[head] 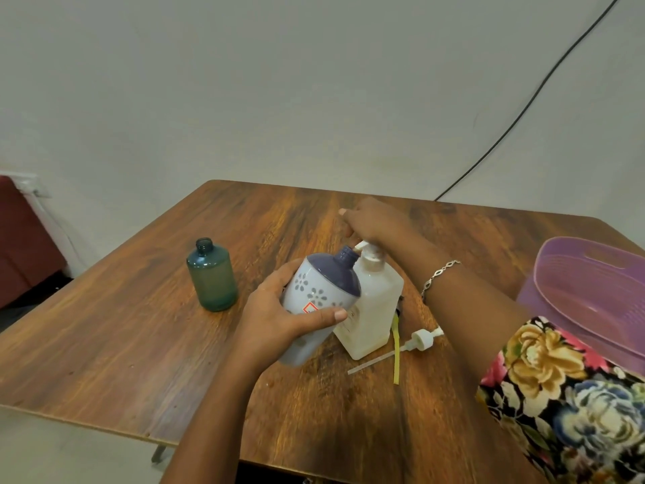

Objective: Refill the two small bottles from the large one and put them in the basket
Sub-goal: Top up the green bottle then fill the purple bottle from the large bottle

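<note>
Now my left hand (275, 319) wraps the tilted blue bottle (323, 291), my right hand (373, 221) presses the white bottle's (375, 305) pump; wooden table (139, 344), grey wall (279, 82), purple basket (593, 291) right.

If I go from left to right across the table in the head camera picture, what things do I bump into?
Teal bottle → blue-and-white flowered bottle held tilted in the left hand → big white pump bottle → loose pump lying on the table → purple basket.
</note>
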Motion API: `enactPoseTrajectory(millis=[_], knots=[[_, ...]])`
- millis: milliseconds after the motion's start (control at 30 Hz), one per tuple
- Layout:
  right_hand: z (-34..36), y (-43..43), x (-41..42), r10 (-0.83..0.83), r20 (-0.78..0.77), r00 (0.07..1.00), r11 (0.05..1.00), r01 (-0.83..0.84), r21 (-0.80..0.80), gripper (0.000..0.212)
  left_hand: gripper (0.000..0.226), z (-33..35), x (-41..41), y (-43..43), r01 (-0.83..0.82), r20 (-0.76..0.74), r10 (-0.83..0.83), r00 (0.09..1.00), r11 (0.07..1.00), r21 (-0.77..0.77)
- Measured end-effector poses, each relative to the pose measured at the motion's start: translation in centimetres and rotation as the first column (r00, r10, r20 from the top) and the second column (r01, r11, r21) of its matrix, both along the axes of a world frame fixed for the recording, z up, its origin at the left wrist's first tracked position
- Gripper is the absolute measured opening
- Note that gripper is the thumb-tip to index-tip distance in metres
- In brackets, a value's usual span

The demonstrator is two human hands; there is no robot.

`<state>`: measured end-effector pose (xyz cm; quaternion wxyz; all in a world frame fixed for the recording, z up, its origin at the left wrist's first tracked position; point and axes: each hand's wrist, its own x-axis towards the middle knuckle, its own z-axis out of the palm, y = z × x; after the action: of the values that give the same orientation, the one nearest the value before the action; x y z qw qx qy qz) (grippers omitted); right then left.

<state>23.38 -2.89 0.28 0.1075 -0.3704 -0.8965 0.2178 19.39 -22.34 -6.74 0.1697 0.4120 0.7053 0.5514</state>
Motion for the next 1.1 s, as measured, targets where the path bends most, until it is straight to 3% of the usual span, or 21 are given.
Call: enactPoseTrajectory(millis=[100, 233, 300, 567, 800, 1100], knots=[[-0.2, 0.0, -0.1, -0.028, 0.001, 1.0, 0.999, 0.028, 0.047, 0.048, 0.071, -0.1, 0.0, 0.0, -0.009, 0.009, 0.009, 1.0, 1.0, 0.001], [1.0, 0.3, 0.0, 0.015, -0.085, 0.996, 0.99, -0.026, -0.137, 0.046, 0.078, 0.1, 0.1, 0.1, -0.008, -0.018, 0.008, 1.0, 1.0, -0.013], [1.7, 0.2, 0.2, 0.025, -0.087, 0.996, 0.989, -0.037, -0.142, 0.048, 0.087, 0.2, 0.1, 0.0, -0.011, -0.035, 0.01, 0.999, 1.0, -0.025], [-0.1, -0.1, 0.0, -0.023, 0.012, 1.0, 0.992, 0.022, 0.121, 0.046, 0.085, 0.4, 0.2, 0.2, -0.01, -0.028, 0.009, 1.0, 1.0, -0.027], [1.5, 0.4, 0.0, 0.02, -0.036, 0.999, 1.0, -0.02, 0.007, 0.048, 0.079, 0.7, 0.0, 0.0, -0.003, -0.052, 0.001, 0.999, 0.999, -0.043], [-0.2, -0.1, 0.1, -0.024, 0.032, 0.999, 0.984, 0.018, 0.178, 0.045, 0.071, 0.6, 0.1, 0.3, 0.008, 0.001, -0.008, 1.0, 1.0, -0.004]])
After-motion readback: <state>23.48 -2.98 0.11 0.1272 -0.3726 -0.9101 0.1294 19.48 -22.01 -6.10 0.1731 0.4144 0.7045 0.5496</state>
